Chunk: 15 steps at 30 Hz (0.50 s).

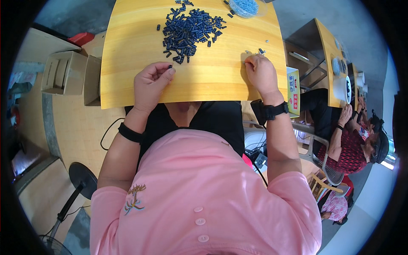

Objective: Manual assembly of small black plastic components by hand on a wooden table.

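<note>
My left hand (154,85) is near the front edge of the wooden table (216,80), thumb and forefinger pinched on a small black cylindrical piece (170,66). Farther right, my right hand (261,73) hangs low over the tabletop with its fingertips drawn together. What those fingertips hold, if anything, is too small to make out. Just beyond them lie a few tiny pale pieces (262,52). A large heap of small black cylinders (189,34) covers the table's far middle, with loose ones scattered around it.
A clear bowl of light blue small parts (244,7) stands at the far right of the table. Open cardboard boxes (63,73) are on the left, near a fan (83,180). Beside the table's right edge is a yellow-green carton (293,91). Other people (350,148) sit at the right.
</note>
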{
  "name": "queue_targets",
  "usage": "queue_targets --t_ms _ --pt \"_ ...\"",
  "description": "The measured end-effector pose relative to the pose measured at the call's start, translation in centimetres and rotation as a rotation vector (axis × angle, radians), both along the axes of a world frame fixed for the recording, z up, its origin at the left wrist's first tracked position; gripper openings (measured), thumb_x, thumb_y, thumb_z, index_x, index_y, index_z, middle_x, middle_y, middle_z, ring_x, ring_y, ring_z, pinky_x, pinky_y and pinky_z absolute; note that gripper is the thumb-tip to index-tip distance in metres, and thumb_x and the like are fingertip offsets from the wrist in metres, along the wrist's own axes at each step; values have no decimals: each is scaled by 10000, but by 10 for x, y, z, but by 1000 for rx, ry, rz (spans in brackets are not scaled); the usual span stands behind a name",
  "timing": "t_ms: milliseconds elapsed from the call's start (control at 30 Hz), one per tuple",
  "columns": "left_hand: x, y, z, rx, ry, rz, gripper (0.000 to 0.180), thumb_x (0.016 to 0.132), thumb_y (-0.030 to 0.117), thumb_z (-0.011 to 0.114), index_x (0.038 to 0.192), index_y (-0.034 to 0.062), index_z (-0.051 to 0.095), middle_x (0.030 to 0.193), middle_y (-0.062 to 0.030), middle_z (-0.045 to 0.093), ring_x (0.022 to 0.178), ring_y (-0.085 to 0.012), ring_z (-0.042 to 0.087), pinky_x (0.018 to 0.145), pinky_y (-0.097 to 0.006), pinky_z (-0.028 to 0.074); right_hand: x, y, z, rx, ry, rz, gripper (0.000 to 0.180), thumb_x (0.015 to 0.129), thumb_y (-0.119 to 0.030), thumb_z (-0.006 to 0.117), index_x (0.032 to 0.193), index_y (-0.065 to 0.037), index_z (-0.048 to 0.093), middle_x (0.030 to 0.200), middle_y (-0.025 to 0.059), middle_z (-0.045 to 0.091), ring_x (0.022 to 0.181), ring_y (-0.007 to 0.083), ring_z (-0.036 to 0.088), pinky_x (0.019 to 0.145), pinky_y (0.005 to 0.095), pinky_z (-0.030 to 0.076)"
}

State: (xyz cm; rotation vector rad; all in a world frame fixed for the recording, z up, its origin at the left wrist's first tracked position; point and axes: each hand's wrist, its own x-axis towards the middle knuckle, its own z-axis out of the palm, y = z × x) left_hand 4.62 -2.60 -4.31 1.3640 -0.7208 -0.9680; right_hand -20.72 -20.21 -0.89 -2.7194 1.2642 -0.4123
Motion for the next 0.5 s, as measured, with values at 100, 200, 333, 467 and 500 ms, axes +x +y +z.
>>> queue_targets --t_ms 100,200,333,467,500 --pt "-1 1 -3 -26 -44 -26 217 863 104 662 1043 -13 626 857 -35 642 753 -81 593 693 -202 485 9 7 3 -18 40 -22 107 772 -117 563 753 -29 620 787 171 618 756 336 613 662 414 517" --pt "-1 0 -3 -27 -50 -21 218 864 95 659 1050 -13 623 858 -31 640 754 -80 590 695 -203 484 20 17 5 -13 64 -13 100 766 -115 566 751 -22 598 767 182 615 730 343 611 642 422 514" --pt "0 1 -6 -46 -35 -24 222 867 87 654 1063 -11 617 865 -32 641 764 -80 591 701 -205 485 24 24 5 46 21 -26 96 771 -121 581 750 -28 592 767 182 614 726 346 608 630 422 510" --pt "0 1 -3 -55 -29 -43 225 868 96 654 1064 -10 619 876 -34 643 769 -80 591 709 -205 487 15 19 3 78 -50 -33 103 774 -131 604 763 -28 609 775 181 615 740 347 608 645 417 505" --pt "0 1 -3 -53 -35 -41 226 870 100 653 1065 -9 619 882 -33 644 772 -80 592 713 -205 487 11 17 2 104 -87 -17 99 774 -126 614 776 -28 622 774 180 615 743 348 607 656 415 502"
